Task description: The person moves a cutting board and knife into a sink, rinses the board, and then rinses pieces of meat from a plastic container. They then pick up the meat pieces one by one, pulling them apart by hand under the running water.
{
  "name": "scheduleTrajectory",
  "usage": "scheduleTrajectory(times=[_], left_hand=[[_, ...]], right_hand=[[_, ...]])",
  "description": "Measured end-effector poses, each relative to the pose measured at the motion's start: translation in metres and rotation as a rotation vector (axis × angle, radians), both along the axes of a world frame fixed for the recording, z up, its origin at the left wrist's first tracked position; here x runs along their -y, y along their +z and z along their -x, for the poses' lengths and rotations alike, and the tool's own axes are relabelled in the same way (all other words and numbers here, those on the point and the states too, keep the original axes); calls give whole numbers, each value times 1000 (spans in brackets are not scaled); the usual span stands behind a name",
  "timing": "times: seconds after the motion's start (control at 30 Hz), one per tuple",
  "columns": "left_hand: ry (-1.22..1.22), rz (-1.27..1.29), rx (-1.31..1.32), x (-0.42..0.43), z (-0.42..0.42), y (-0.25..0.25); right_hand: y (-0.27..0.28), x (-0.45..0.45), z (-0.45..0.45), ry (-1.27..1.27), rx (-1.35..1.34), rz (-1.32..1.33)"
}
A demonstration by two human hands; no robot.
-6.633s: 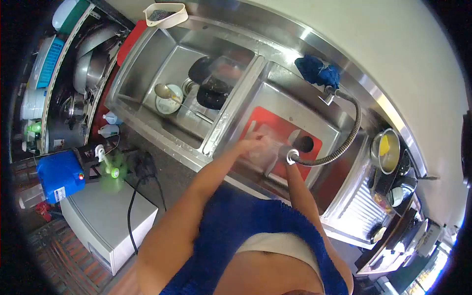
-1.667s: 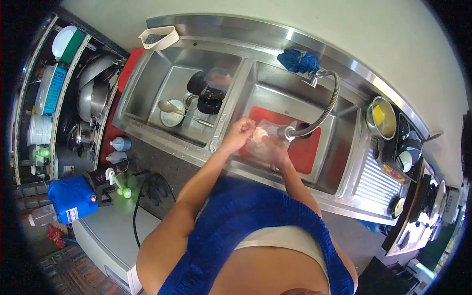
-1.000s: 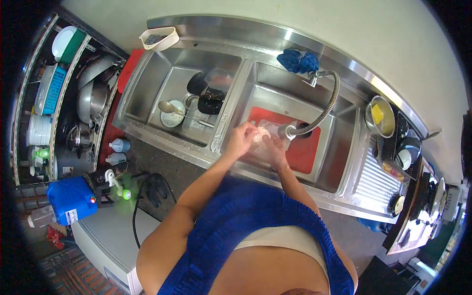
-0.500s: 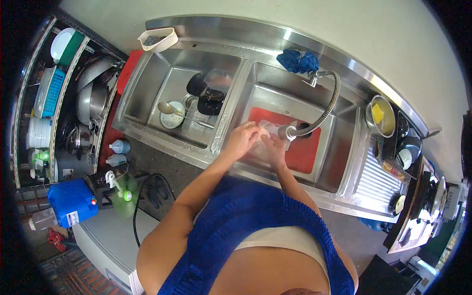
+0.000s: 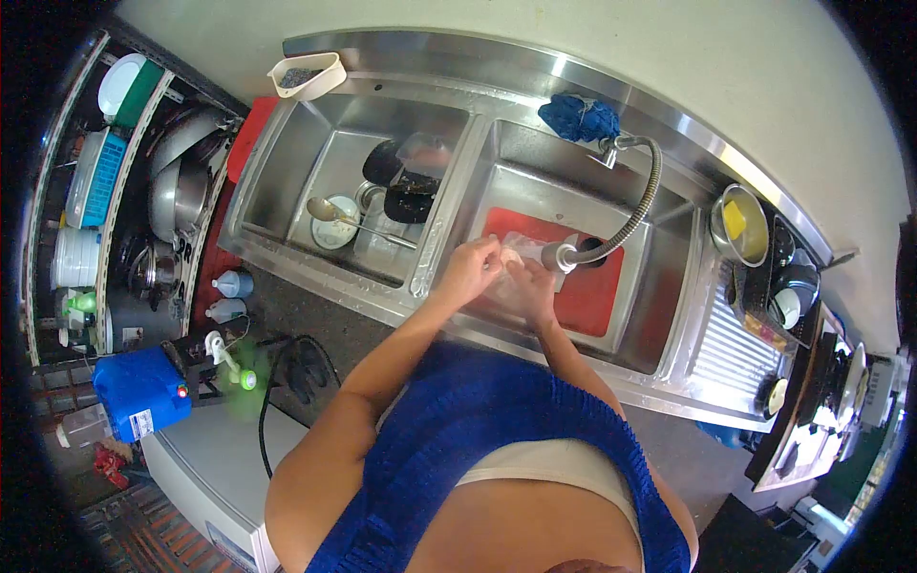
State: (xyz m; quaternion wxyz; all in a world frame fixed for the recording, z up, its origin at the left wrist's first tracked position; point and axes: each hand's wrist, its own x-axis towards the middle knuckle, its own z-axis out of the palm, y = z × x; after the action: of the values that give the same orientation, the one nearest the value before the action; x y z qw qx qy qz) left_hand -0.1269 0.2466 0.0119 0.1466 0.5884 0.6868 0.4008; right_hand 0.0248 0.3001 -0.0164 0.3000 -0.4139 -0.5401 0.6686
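The left hand [image 5: 474, 271] and right hand [image 5: 533, 288] pinched a translucent item [image 5: 509, 260] between them, above the red board [image 5: 590, 304] in the right basin [image 5: 549, 196], just left of the spray head [image 5: 557, 256].

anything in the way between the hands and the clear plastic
Nothing visible: the left hand and right hand are both on the clear plastic. The faucet head appears close by the right hand, but not between it and the plastic.
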Motion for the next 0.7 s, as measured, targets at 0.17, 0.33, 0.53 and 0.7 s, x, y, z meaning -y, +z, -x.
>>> scheduleTrajectory(times=[0.17, 0.33, 0.53, 0.7], left_hand=[[84, 78, 362, 4, 5, -5], [104, 157, 398, 6, 5, -1], [14, 40, 244, 9, 2, 9], [75, -71, -25, 8, -4, 11]], right_hand=[[-3, 1, 2, -40, -139, 174], [-7, 1, 2, -25, -235, 230], [-6, 2, 2, -31, -233, 218], [-4, 2, 5, -50, -136, 95]])
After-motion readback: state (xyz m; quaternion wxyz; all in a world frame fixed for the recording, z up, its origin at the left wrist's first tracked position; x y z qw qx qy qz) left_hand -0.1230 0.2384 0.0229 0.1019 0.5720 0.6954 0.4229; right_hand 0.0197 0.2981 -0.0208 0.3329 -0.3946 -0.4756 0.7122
